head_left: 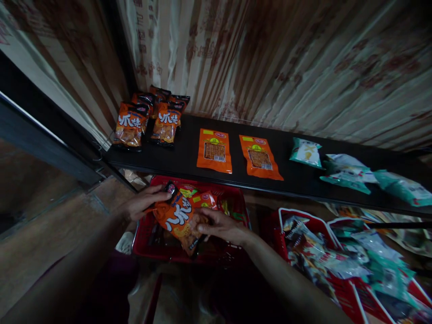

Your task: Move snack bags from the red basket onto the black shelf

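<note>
Orange and black, the snack bag (180, 221) is held between your two hands at the lower centre of the frame, tilted above the red basket (150, 255), with the left hand (146, 202) closed in a narrow grip on its upper left edge and the right hand (221, 225) pinching its right side, thumb on the front. You're at a two-handed hold; moving from it calls for light, even pressure and clearance from the black shelf (180, 166), where similar bags (165, 121) stand at upper left.
</note>
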A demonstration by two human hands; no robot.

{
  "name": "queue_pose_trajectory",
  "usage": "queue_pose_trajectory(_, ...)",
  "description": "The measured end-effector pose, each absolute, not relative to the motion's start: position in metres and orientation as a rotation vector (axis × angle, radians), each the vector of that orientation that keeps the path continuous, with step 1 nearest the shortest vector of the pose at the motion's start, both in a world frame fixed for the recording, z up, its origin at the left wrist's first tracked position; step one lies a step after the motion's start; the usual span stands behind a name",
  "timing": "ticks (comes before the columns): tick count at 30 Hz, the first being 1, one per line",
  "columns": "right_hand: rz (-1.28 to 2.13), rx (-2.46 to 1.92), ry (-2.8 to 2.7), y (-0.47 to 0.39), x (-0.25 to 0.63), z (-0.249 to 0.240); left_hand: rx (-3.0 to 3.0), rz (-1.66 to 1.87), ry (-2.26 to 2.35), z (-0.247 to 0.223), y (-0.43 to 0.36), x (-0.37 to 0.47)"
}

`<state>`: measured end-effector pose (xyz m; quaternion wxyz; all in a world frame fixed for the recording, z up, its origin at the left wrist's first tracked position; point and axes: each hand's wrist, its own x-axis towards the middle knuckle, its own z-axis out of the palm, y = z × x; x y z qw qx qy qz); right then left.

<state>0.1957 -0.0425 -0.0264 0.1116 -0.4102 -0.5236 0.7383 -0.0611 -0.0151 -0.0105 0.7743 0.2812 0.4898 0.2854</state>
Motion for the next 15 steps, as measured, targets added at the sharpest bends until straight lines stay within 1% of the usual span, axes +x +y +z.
queue_pose_trajectory(4,2.004,-1.315,-1.387,-0.047,0.188,-0.025,0.662,0.734,1.262,-0.002,0.006,-0.053)
queue_pose_trajectory(7,1.892,-1.29,-1.357,-0.05,0.187,-0.03,0.725,0.813,1.262,-0.001,0.015,-0.045)
queue_pose_trajectory(9,1.917,-1.245,-1.371,-0.052,0.189,-0.032,0.787,0.838,1.212,-0.003,0.017,-0.04)
queue_pose_trajectory(12,2.041,-1.182,-1.373,-0.055,0.19,-0.031,0.898,0.774,1.204,-0.006,0.017,-0.031)
queue_pose_trajectory(15,1.981,-1.177,-1.239,-0.055,0.19,-0.03,0.986,0.694,1.173,-0.009,0.015,-0.023)
